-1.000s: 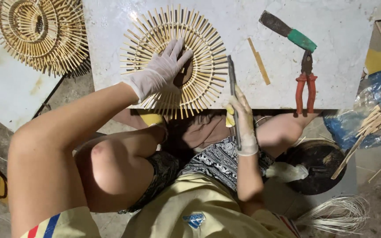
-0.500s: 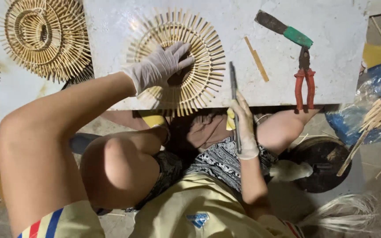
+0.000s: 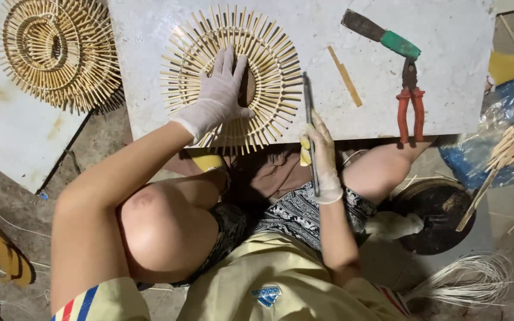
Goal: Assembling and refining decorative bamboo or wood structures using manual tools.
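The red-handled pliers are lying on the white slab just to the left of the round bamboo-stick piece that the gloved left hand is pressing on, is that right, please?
Not quite: the head view shows the red-handled pliers on the white slab to the right of the round bamboo-stick piece, beyond the right hand. The gloved left hand does press on that piece.

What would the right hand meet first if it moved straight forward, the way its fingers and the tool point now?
The right hand holds a thin dark tool pointing up across the white slab. Straight on looks free: only bare slab between the round stick wheel and the loose bamboo stick, though the wheel's tips lie close.
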